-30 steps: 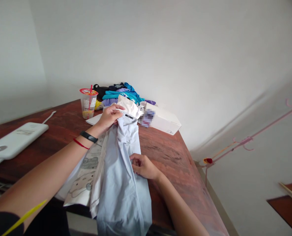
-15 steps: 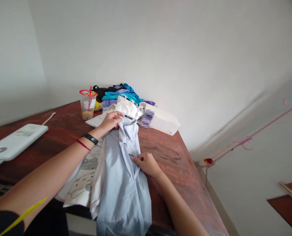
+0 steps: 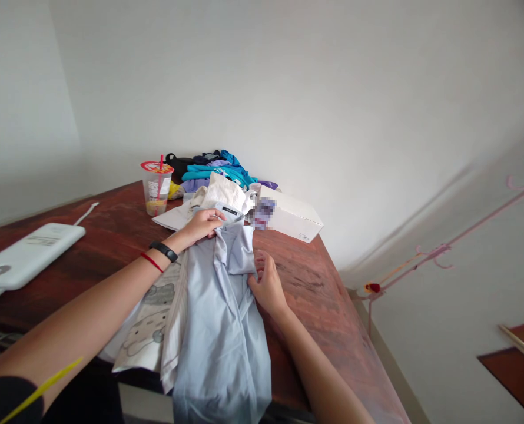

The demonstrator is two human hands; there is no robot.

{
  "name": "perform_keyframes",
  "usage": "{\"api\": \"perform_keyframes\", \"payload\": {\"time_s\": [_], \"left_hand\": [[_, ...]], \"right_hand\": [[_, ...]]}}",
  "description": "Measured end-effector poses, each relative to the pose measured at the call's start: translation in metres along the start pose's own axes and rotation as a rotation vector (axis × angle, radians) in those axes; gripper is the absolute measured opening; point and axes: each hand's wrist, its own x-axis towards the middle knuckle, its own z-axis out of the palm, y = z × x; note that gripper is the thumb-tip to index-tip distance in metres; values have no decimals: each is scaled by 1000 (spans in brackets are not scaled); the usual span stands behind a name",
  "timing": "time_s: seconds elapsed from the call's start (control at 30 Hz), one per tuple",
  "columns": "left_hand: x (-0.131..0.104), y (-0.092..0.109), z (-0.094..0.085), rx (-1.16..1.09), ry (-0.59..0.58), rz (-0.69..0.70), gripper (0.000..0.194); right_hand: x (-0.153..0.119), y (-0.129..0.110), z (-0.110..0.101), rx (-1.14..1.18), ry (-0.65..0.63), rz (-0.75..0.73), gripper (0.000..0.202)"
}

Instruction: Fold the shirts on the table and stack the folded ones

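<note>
A light blue-grey garment (image 3: 218, 330) lies lengthwise on the wooden table, its lower end hanging over the front edge. My left hand (image 3: 206, 224) pinches the cloth near its collar, just below the dark label. At the garment's right edge is my right hand (image 3: 268, 282), with its fingers curled against the fabric; whether they grip it is hard to make out. Beneath and to the left show a striped cream garment (image 3: 173, 335) and a white one with grey animal prints (image 3: 149, 330).
Behind lies a pile of coloured clothes (image 3: 220, 171). A plastic cup with a straw (image 3: 156, 188) stands left of it, a white box (image 3: 291, 215) to the right. A white power bank (image 3: 32, 253) rests at left. A pink rack (image 3: 443, 250) is beyond the table's right side.
My right hand has moved up and slightly right along the garment. Cloth near the collar is now folded over to the right, and more of the collar shows. My left hand has shifted slightly.
</note>
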Motion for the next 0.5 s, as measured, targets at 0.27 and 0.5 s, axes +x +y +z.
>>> {"api": "perform_keyframes", "payload": {"time_s": [0.27,0.5], "left_hand": [[-3,1,3,118,-49,10,17],[-3,3,5,189,-98,38,20]], "right_hand": [[4,-1,-9,-5,87,12,82],[7,9,-10,-59,100,22,71]]}}
